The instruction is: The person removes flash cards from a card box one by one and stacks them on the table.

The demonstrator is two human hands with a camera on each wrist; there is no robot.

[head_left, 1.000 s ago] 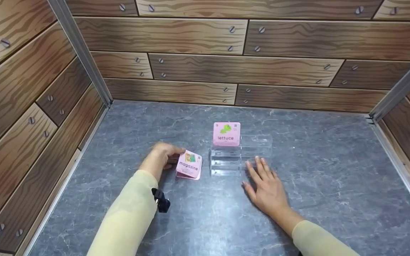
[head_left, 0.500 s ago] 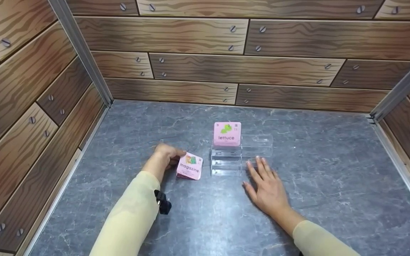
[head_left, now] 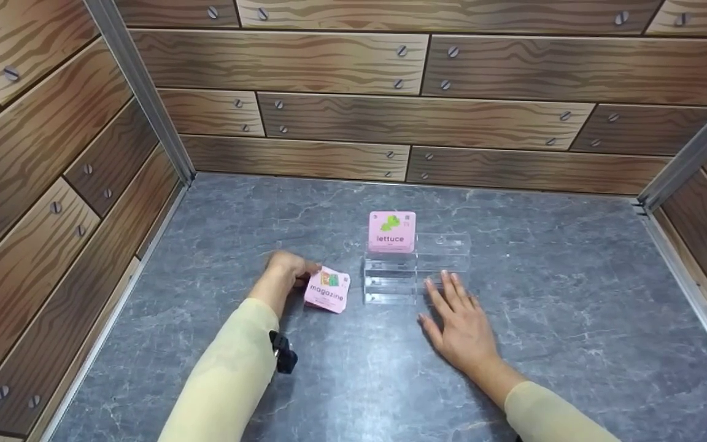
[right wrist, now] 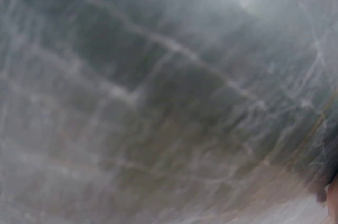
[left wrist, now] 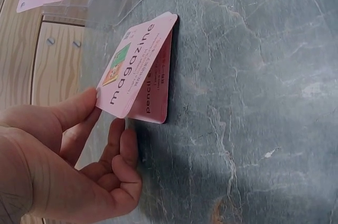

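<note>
My left hand [left wrist: 79,155] pinches one corner of a pink flash card [left wrist: 127,65] that reads "magazine", thumb on top and index finger beneath. That card is tilted up over another flash card [left wrist: 153,94], whose visible lettering begins with "pencil". In the head view the magazine card [head_left: 328,290] covers most of what lies under it. A clear plastic tiered stand [head_left: 390,282] is just to the right, with a pink "lettuce" card [head_left: 392,231] upright at its back left. Flat on the table, my right hand [head_left: 461,328] has its fingertips by the stand's right side.
The grey marble-patterned tabletop [head_left: 550,319] runs under everything. Wood-plank-patterned walls [head_left: 341,116] enclose it at the back and both sides, with metal strips along the corners. A black wrist camera [head_left: 283,352] sits on my left forearm.
My left hand has shifted slightly right and toward me, and the magazine card has moved a little the same way. The right hand, stand and lettuce card keep their places.
</note>
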